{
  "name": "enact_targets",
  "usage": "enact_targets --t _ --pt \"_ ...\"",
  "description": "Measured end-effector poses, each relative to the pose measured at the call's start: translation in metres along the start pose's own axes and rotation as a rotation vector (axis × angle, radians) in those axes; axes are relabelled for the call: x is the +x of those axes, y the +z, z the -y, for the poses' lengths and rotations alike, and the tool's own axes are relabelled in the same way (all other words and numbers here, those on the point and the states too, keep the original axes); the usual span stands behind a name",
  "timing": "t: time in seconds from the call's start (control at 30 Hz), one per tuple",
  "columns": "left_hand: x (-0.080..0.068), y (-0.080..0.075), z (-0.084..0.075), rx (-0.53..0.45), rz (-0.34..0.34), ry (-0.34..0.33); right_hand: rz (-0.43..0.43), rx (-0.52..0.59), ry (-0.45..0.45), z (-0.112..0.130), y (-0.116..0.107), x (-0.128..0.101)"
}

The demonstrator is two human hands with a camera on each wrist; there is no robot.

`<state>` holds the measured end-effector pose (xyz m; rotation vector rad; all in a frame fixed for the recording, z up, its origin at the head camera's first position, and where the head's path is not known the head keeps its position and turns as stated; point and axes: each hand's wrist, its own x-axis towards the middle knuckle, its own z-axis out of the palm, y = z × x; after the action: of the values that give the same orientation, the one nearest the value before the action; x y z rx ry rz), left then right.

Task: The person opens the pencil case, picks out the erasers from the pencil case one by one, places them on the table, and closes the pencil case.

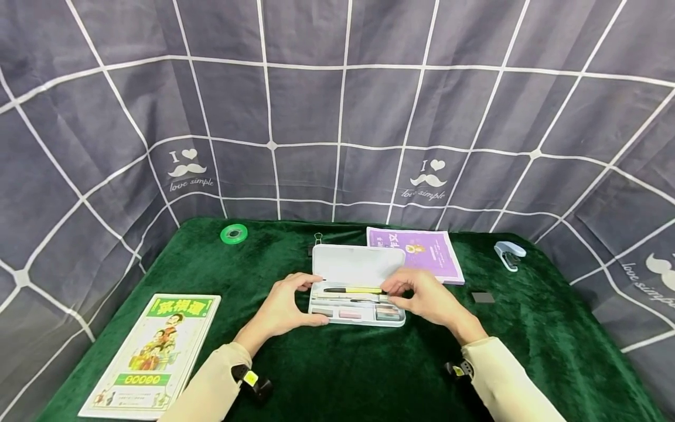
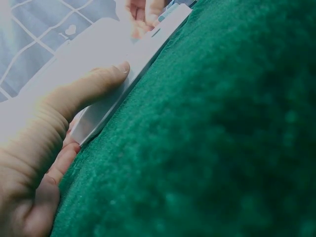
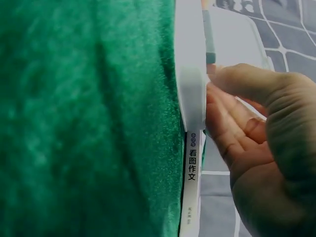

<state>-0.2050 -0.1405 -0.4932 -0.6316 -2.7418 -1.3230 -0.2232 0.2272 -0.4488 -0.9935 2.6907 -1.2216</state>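
Note:
An opened white pencil case (image 1: 358, 264) lies on the green cloth with its lid tipped back. My left hand (image 1: 287, 305) grips its left end; in the left wrist view the thumb (image 2: 106, 81) presses on the near rim, with fingers around the end. Over the right end, my right hand (image 1: 422, 293) has curled fingers at the end of a yellow and black pen (image 1: 353, 290), apparently pinching it; the contact is partly hidden. Along the near side of the case sit a pinkish eraser (image 1: 350, 313) and a grey-green block (image 1: 388, 314). Other slim items lie behind them.
A purple book (image 1: 437, 258) lies behind the case, beside a black binder clip (image 1: 311, 251). Green tape (image 1: 234, 234) is at back left, an illustrated book (image 1: 153, 351) at front left. A light-blue stapler (image 1: 509, 255) and small grey rectangle (image 1: 482, 298) are at right.

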Motion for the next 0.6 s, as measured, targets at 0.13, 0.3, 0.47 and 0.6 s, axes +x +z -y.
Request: enact_targets --t 0.13,0.3,0.47,0.6 --pt "0.000 0.001 0.000 -0.001 -0.004 -0.001 0.060 -0.128 -0.067 0.005 -0.001 0.002" --pt "0.000 0.000 0.000 0.006 -0.001 -0.014 0.073 -0.164 -0.061 0.012 -0.003 0.006" --pt "0.000 0.001 0.000 0.011 0.002 -0.019 -0.062 -0.107 -0.072 0.015 -0.017 -0.002" --pt "0.000 0.002 0.001 0.006 -0.002 0.004 -0.199 -0.154 -0.091 0.015 -0.045 -0.018"
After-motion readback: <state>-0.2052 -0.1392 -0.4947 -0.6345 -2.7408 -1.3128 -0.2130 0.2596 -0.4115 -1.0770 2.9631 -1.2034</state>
